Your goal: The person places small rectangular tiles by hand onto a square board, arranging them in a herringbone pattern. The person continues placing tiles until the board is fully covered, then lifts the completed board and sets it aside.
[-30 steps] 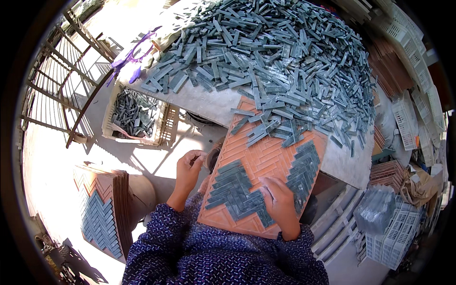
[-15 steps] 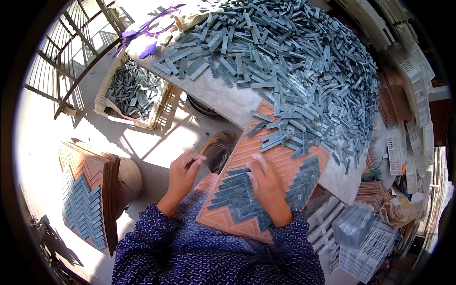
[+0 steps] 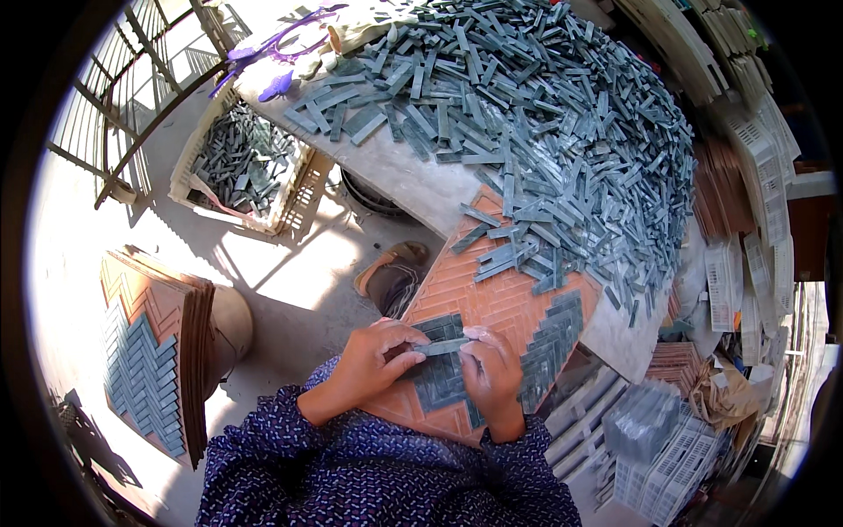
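Between my two hands is a narrow grey-green stone strip tile (image 3: 442, 348), held level above the board. My left hand (image 3: 376, 358) pinches its left end, and my right hand (image 3: 493, 373) has its fingers closed at the right end. Beneath them lies an orange grooved board (image 3: 439, 294) with herringbone channels, tilted between my lap and the table. Dark strip tiles (image 3: 436, 386) fill part of its near left, partly hidden by my hands. More set tiles (image 3: 555, 338) run along its right side. Several loose strips (image 3: 505, 256) lie across its far end.
A large heap of strip tiles (image 3: 544, 114) covers the table (image 3: 386, 176). A crate (image 3: 198, 209) of tile pieces stands on the floor at left, near a stack of orange boards (image 3: 167, 299) topped with set tiles. White crates (image 3: 654, 470) stand at right.
My left hand has moved right and down over the board, coming together with my right hand at one strip tile. My right hand has shifted slightly lower.
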Available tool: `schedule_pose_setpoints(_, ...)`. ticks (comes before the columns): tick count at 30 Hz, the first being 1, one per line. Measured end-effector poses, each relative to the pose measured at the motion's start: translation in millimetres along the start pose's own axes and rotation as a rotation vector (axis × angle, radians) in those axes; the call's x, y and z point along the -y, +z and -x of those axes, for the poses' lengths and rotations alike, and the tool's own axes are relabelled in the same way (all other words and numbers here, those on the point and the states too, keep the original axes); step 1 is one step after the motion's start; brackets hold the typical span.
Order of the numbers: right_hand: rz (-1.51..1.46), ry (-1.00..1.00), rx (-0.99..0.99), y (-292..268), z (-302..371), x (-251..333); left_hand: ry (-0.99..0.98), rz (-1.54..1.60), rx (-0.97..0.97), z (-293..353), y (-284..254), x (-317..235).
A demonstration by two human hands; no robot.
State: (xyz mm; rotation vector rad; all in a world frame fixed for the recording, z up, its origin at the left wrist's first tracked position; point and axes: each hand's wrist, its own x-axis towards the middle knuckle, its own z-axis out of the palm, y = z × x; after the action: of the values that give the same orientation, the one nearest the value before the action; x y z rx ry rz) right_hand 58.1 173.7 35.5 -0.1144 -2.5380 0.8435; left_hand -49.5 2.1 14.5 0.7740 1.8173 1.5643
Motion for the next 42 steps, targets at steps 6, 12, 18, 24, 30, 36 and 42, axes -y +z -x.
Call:
schedule_pose_setpoints(6,-0.199,0.204,-0.016,-6,4,8,0.071,-0.05,-0.039,1,5,3)
schedule_pose_setpoints(12,-0.494,0.49,0.046,-12,15,5,-0.116,0.114,0.11,4,5,-13)
schedule_pose_setpoints(18,-0.636,0.689,0.023,-11,18,11,-0.295,0.413,0.144,9,14,-9)
schedule_pose_setpoints(24,-0.667,0.748,0.015,-11,17,13,-0.289,0.4,0.146,8,14,-11)
schedule_pose_setpoints(30,-0.664,0.674,0.01,-7,22,9,-0.152,0.022,0.102,9,17,-18)
schedule_pose_setpoints(36,-0.689,0.701,0.044,-3,28,7,-0.043,-0.104,0.033,12,21,-13)
schedule_pose_setpoints(42,-0.779,0.754,0.065,-11,29,6,-0.027,-0.093,0.027,11,22,-12)
